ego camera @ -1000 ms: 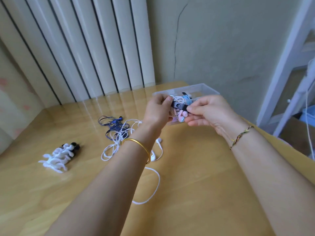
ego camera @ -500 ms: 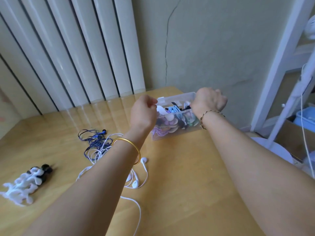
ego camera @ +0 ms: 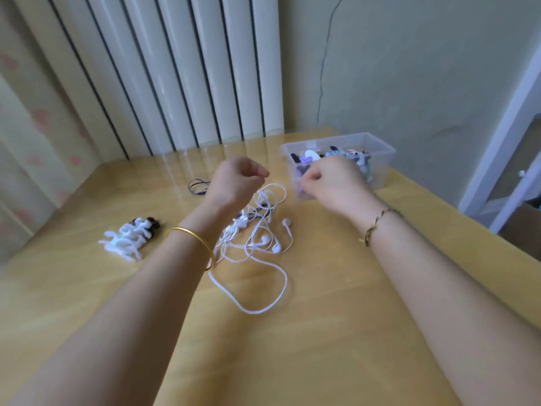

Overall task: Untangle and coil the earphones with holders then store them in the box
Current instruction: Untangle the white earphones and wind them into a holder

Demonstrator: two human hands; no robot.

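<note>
Earphones (ego camera: 257, 230): a loose white tangle mid-counter, thin cords looped over each other, buds lying free at the near right edge; a dark blue cord (ego camera: 197, 186) shows behind the left wrist.

Far left on the counter (ego camera: 322, 332), a heap of white holders (ego camera: 126, 240) with something dark at its far end.

Left hand (ego camera: 237, 178) hovers over the tangle, fingers curled in loosely; we see nothing in it. Right hand (ego camera: 332, 181), blurred, is curled near the box's front wall; whether it pinches anything we cannot tell.

Box (ego camera: 380, 148), clear plastic, far right, already holds several coiled sets.

Handling, as we judge it: cords light, limp, springy, likely to snag. We would lift by a bud or the plug end and draw slowly, never yank mid-loop. Thin wire near the buds looks the weak spot.
</note>
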